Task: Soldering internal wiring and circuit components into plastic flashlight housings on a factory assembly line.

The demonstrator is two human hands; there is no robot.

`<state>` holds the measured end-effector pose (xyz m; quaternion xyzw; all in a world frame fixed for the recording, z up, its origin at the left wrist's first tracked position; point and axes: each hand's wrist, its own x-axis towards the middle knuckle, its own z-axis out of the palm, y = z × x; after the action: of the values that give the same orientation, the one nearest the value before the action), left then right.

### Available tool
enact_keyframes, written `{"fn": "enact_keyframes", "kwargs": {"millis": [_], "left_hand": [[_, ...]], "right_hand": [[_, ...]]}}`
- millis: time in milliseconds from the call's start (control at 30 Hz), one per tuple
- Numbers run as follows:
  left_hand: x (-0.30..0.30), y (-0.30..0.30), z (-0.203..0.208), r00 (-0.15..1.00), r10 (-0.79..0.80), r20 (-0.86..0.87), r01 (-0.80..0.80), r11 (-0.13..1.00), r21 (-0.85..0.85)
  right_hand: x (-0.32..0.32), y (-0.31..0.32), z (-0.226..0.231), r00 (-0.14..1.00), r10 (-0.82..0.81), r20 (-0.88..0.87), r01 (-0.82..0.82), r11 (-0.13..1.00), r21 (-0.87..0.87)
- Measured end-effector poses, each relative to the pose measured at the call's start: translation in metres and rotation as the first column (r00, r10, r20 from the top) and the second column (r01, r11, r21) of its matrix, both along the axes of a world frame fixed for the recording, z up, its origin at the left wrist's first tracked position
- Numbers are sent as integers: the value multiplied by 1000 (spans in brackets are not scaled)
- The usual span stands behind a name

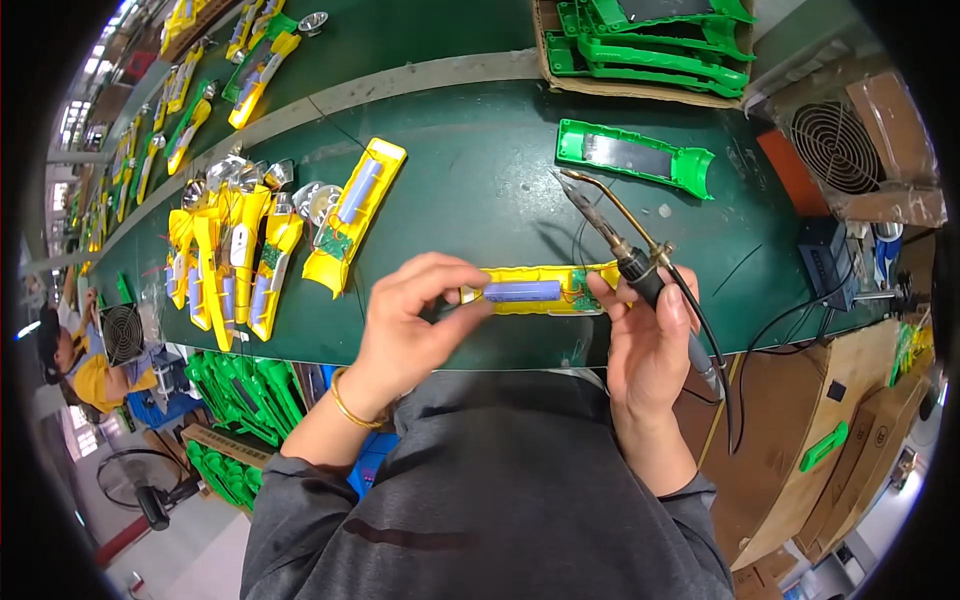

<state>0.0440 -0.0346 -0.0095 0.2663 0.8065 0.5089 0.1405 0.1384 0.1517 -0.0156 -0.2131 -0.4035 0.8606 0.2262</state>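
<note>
In front of me, at the near edge of the bench, lies a long yellow plastic casing half (530, 308), with a violet cylindrical battery cell (522, 291) and a small green circuit board (579, 286) inside. My left hand (415, 315) is closed, thumb and forefinger pinching the casing's left end. A soldering iron (637, 272) with a curved brass feed tube (625, 208) rests in my right hand (650, 340), its tip pointing up and away to the left. Fingers of that same hand touch the casing's right end beside the board.
Another yellow casing (355, 215) with a cell lies left, beside piled yellow casings (235, 250) and reflectors. A green shell (630, 157) lies far right, below a carton of green shells (650, 55). A dark power unit (828, 262) with cables stands right; a boxed fan (835, 145) is behind it.
</note>
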Motion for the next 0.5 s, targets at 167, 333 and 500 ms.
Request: {"fn": "enact_keyframes", "kwargs": {"millis": [167,333,500], "left_hand": [[15,33,-2,985,-31,-170,25,999,-40],[16,44,-3,907,-135,-399,81,986,-148],[21,47,-9,853,-283,-438,249,959,-135]], "right_hand": [[-3,4,-2,999,-40,-25,40,999,12],[-2,9,-1,994,-50,-102,51,999,4],[3,5,-7,999,0,-48,-3,999,-48]]}}
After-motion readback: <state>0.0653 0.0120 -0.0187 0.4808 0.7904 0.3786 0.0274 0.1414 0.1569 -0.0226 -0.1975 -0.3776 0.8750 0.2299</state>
